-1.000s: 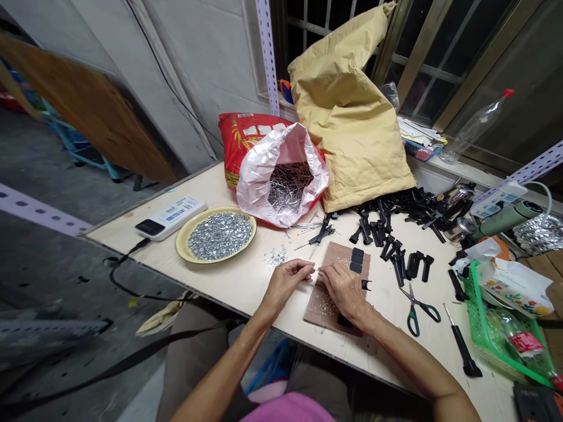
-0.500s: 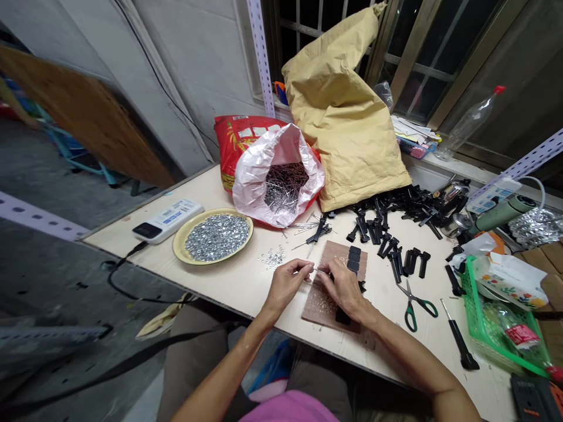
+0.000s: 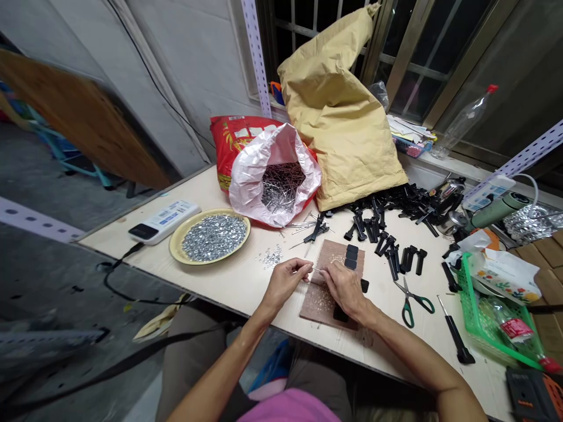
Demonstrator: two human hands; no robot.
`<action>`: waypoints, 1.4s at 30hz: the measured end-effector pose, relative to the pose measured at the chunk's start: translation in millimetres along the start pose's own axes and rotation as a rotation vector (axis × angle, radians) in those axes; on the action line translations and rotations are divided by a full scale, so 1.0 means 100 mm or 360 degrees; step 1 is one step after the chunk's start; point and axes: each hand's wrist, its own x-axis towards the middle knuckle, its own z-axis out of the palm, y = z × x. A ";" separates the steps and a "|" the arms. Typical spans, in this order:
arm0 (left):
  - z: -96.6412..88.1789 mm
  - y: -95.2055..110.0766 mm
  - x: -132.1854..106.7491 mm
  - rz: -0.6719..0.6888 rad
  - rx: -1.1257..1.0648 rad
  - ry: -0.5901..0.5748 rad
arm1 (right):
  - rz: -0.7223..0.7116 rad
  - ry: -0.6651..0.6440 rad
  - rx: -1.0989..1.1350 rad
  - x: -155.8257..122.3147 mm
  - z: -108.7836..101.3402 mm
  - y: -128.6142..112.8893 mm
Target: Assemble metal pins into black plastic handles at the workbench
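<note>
My left hand [image 3: 284, 281] and my right hand [image 3: 345, 287] meet over a small brown board [image 3: 328, 281] at the table's front edge. Both are pinched on a thin metal nail [image 3: 317, 270] held between their fingertips. My right hand also seems to cover a black plastic piece on the board, mostly hidden. Two black pads [image 3: 350, 256] lie on the board's far end. A little heap of small silver washers [image 3: 271, 257] lies just left of the board.
A yellow plate of silver washers [image 3: 213, 236], a white-lined red bag of nails [image 3: 277, 181], a tan paper sack [image 3: 341, 117] spilling black plastic parts [image 3: 387, 223], green-handled scissors [image 3: 411, 302], a green basket [image 3: 492, 316] and a white scale [image 3: 162, 218] stand on the table.
The view has drifted slightly; my hands stay together over the board, the right fingers shifting a little along the nail.
</note>
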 end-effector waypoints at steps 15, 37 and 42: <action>0.27 -0.26 -0.07 0.0085 0.0212 -0.0099 | 0.0305 0.0107 -0.0145 -0.23 -0.26 0.67; 0.47 -0.73 -0.18 0.0937 0.1059 0.0090 | -0.0363 -0.0151 0.0112 -0.39 -0.19 0.88; 0.47 -0.74 -0.18 0.1005 0.1082 0.0097 | -0.0358 -0.0206 0.0183 -0.45 -0.21 0.81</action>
